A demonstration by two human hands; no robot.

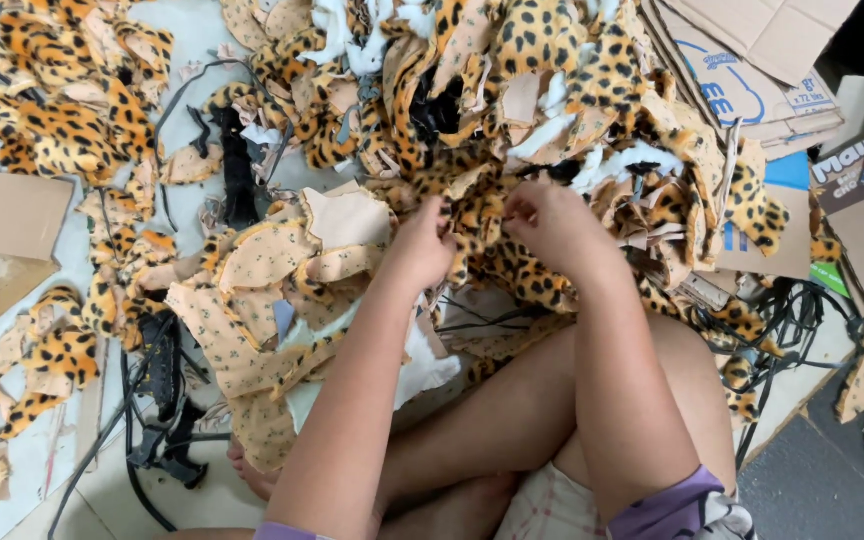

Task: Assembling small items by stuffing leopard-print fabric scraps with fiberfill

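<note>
Both hands pinch one leopard scrap [480, 232] at heap edge, centre frame: left hand [422, 245] grip narrow on its left end, right hand [552, 225] grip narrow on right end. Heap [512, 90] at 12 o'clock looks unsorted. Smaller pile [252, 290] at 9 o'clock. Cardboard [742, 70] at 2 o'clock. Much left, by look.
</note>
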